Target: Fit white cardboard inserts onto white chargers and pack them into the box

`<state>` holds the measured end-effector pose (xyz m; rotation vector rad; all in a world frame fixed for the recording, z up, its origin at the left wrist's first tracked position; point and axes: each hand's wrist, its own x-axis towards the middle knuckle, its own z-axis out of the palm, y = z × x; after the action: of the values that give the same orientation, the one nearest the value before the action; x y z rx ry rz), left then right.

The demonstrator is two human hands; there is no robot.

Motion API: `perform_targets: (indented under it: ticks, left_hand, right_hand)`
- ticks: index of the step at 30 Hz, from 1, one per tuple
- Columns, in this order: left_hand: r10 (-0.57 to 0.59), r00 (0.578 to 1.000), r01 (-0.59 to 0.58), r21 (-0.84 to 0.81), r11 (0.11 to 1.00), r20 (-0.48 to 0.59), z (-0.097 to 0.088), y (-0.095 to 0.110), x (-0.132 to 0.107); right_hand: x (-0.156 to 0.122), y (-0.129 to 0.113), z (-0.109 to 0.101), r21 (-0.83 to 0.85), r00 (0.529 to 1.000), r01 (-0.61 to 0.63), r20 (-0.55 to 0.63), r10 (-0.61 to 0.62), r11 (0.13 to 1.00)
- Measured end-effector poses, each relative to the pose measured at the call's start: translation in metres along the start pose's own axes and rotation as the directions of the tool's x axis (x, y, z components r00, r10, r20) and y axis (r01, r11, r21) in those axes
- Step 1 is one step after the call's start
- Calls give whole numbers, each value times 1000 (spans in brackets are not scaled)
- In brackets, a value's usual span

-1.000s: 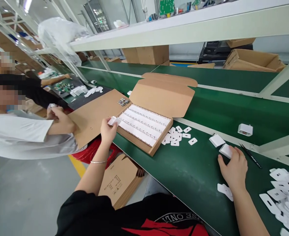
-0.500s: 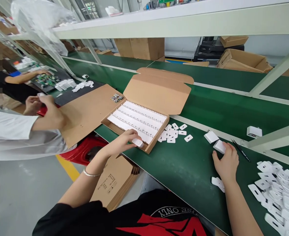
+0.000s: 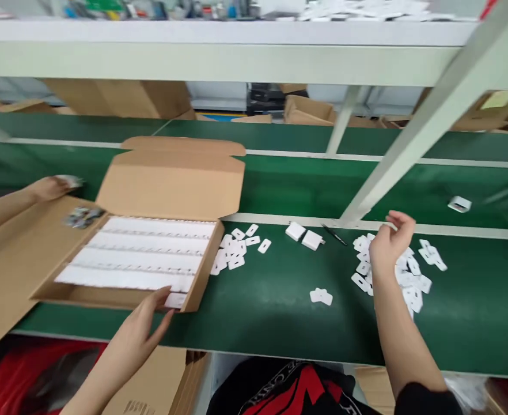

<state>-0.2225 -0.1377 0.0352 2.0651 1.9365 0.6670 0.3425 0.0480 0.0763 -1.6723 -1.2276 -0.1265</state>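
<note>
My left hand (image 3: 144,325) is at the front right corner of an open cardboard box (image 3: 201,276), its fingertips on a small white block (image 3: 175,300) at that corner. The block sits between index finger and thumb. Rows of white pieces (image 3: 137,259) fill most of the box. My right hand (image 3: 393,239) hovers over a pile of flat white slotted plates (image 3: 409,279), fingers loosely curled and thumb apart, nothing visible in it. Left of it are two white adapter-like blocks (image 3: 311,240) and a black pen-like tool (image 3: 334,235).
A smaller group of white plates (image 3: 235,252) lies beside the box, and a few (image 3: 321,296) lie nearer the front edge. A slanted shelf post (image 3: 409,132) rises behind my right hand. Another person's hand (image 3: 50,187) reaches in at left, near small metallic parts (image 3: 83,217).
The view has swung right. My left hand has brought the white block down to the box corner. My right hand has left the adapter-like blocks and moved right, over the pile of plates.
</note>
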Motion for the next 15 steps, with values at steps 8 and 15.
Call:
perform_targets:
  ticks: [8,15]
  left_hand:
    - [-13,957,3,-35,999,-289,10,55,6]
    - [238,954,-263,-127,956,-182,46,99,18]
  right_hand:
    - [113,72,35,-251,935,-67,321,148,966]
    - [103,80,13,-264,929,88,369,17,961]
